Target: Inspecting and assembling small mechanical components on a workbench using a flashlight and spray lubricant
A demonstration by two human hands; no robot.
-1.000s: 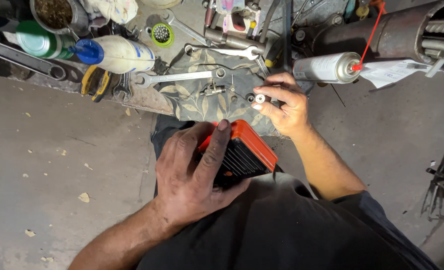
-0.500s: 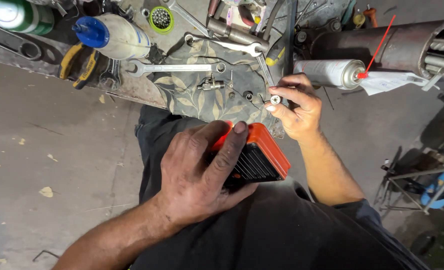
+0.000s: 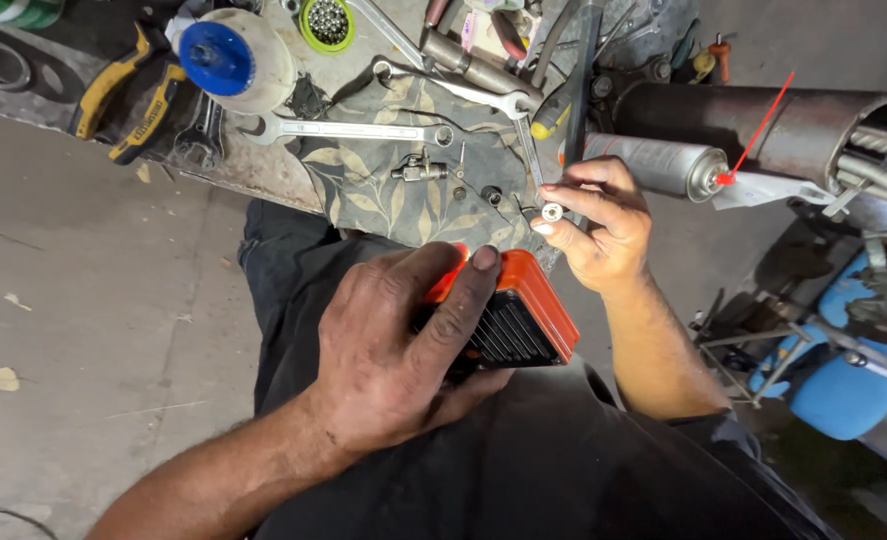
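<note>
My left hand (image 3: 404, 345) grips an orange and black finned part (image 3: 519, 315) that rests on my lap, fingers wrapped over its top. My right hand (image 3: 599, 225) is raised just beyond it, pinching a small silver nut-like piece (image 3: 552, 212) between thumb and fingertips. Right in front of that hand lies a leaf-patterned cloth (image 3: 384, 185) with small fittings and bolts (image 3: 419, 170) on it. Both hands are grimy.
On the cloth and dirty board lie long spanners (image 3: 349, 130), a yellow-handled pliers (image 3: 129, 95), a white bottle with blue cap (image 3: 229, 55), a green cup of bearings (image 3: 327, 22) and a silver spray can with red straw (image 3: 654, 165). A rusty pipe (image 3: 764, 115) and blue object (image 3: 839, 385) lie right; concrete floor left.
The view has shifted so the tools sit higher and more left. My right hand has lifted the small silver piece slightly and turned it; my left hand keeps its hold on the orange part.
</note>
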